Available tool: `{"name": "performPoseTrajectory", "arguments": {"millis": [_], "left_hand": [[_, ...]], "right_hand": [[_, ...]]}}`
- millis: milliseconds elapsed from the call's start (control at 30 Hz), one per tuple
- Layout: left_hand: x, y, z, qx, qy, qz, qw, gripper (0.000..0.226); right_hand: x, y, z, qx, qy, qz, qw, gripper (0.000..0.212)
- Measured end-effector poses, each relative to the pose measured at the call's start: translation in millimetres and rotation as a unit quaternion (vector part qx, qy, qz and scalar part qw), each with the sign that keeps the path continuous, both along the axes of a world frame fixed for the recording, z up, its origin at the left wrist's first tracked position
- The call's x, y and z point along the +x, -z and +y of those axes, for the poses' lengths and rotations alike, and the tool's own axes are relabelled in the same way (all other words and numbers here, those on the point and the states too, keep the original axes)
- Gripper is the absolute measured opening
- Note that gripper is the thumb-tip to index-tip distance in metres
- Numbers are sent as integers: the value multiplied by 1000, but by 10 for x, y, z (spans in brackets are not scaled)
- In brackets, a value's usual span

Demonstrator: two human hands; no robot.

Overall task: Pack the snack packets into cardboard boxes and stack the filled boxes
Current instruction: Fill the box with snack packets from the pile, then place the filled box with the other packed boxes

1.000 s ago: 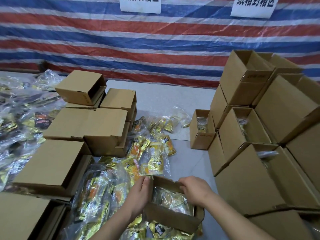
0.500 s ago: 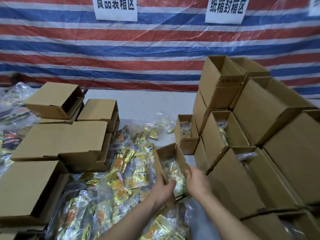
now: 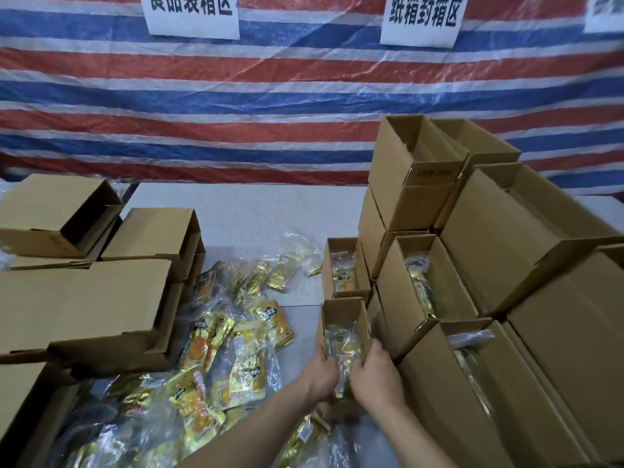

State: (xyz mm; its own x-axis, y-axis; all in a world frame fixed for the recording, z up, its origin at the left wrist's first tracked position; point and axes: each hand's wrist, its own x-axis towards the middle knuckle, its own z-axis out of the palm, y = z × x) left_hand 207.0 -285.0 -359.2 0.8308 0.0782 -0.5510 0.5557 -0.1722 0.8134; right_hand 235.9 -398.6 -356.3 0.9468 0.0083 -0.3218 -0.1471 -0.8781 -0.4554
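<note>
Covering the back of the room, a red, white and blue striped tarpaulin (image 3: 256,106) hangs behind a pale grey worktop (image 3: 250,211); three white paper signs are pinned to it, two readable in part (image 3: 192,13) (image 3: 423,18) and a third cut off at the right edge (image 3: 604,11).

Taking the held box (image 3: 342,319) as landmark: it is a small open cardboard box standing on the worktop with packets inside. The left hand (image 3: 320,374) grips its near left wall and the right hand (image 3: 374,374) grips its near right wall, fingers curled round the edges, so both grips are grasping the box.

Just behind the held box stands one more small open box (image 3: 341,265) with a packet in it. Immediately right of the held box rises a stack of filled boxes (image 3: 499,265), open tops tilted toward the camera; about nine can be made out, though the far right ones run out of frame, so the count is unsure. Gold packets show in three of them.

Left of the held box, loose snack packets (image 3: 236,352) in gold and orange wrappers lie scattered in clear plastic bags, too many and too overlapped to count. Farther left of the held box sit the empty boxes (image 3: 84,298), about six, lying on their sides and piled on one another.
</note>
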Motion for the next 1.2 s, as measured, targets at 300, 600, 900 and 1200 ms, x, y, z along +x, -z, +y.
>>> {"name": "performPoseTrajectory", "arguments": {"millis": [300, 600, 900, 1200], "left_hand": [[400, 289, -78, -46, 10, -27, 999, 34], [555, 445, -139, -54, 11, -14, 998, 30], [395, 269, 149, 69, 46, 27, 996, 62], [-398, 19, 874, 162, -30, -79, 983, 26]], "right_hand": [[196, 177, -7, 64, 7, 3, 998, 67], [266, 354, -73, 32, -34, -23, 999, 61], [169, 280, -76, 10, -70, -56, 996, 51], [-269, 106, 350, 93, -166, -46, 981, 27]]}}
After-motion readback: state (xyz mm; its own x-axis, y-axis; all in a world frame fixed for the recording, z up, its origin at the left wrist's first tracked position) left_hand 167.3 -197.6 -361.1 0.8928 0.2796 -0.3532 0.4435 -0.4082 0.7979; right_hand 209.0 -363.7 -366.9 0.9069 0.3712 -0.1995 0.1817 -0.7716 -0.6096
